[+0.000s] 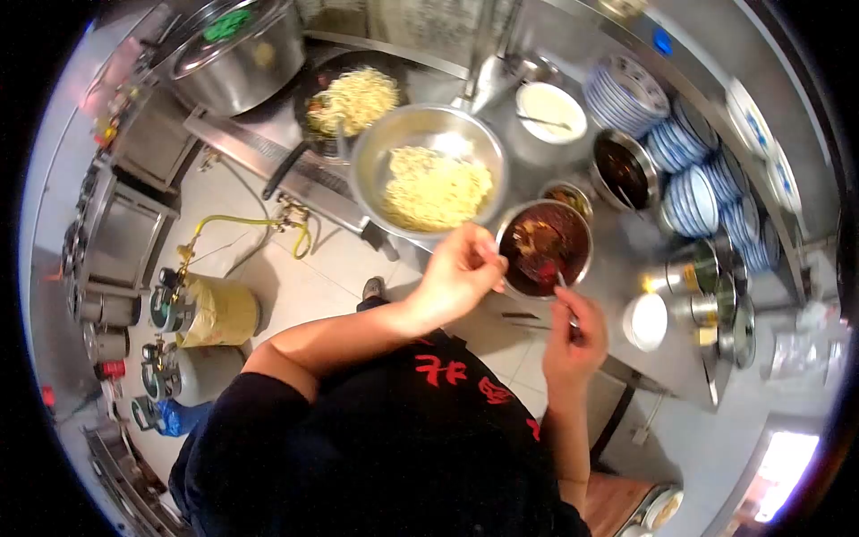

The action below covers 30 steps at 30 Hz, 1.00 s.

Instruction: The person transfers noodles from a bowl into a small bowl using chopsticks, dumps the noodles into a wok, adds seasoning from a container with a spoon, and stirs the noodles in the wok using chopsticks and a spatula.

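Observation:
My right hand is closed around the handle of a metal spoon, whose head dips into dark red chili sauce. That sauce fills a round metal bowl at the front of the counter. At the bowl's left rim is my left hand, its fingers curled together; whether they grip the rim cannot be made out. Just beyond the left hand stands a large steel mixing bowl with pale noodles in it.
Behind the mixing bowl, a black wok holds more noodles on the stove. A lidded pot stands left. Rightward are a white tub, a dark sauce pot and stacked bowls. Gas cylinders stand on the floor.

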Motion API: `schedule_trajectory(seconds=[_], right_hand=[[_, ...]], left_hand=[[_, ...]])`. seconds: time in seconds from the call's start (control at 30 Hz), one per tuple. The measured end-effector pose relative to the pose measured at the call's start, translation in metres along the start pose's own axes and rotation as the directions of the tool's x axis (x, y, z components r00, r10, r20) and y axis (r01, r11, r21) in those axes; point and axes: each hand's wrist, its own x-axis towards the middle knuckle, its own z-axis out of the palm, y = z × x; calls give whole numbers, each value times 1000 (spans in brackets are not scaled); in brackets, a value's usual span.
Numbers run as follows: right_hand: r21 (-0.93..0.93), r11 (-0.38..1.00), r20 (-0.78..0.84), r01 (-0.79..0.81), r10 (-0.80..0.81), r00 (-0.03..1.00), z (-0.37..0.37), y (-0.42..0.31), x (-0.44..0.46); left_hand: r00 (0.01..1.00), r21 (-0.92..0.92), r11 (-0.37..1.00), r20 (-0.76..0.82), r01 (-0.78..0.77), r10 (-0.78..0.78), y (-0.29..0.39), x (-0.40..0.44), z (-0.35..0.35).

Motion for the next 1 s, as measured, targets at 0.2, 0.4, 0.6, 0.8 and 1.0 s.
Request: schedule_trajectory(seconds=[0.2, 0.4, 0.6, 0.8, 1.0], right_hand=[[-146, 982, 43, 120, -115, 992, 60, -33, 23], [-218, 938, 174, 270, -235, 956, 167, -83, 73], [-188, 896, 285, 402, -342, 895, 247, -104, 113], [-32, 894, 382, 448, -403, 832, 279, -101, 138], [188, 944, 438, 273, -329, 837, 297, -86, 163]], left_hand=[[1000, 6, 1000, -10, 12, -12, 36, 28, -84], [996, 36, 997, -43, -71, 73, 102, 54, -193], [991, 46, 998, -123, -43, 49, 148, 67, -260], [979, 8, 999, -197, -49, 49, 162, 72, -284], [960, -20, 999, -277, -46, 38, 169, 72, -287]])
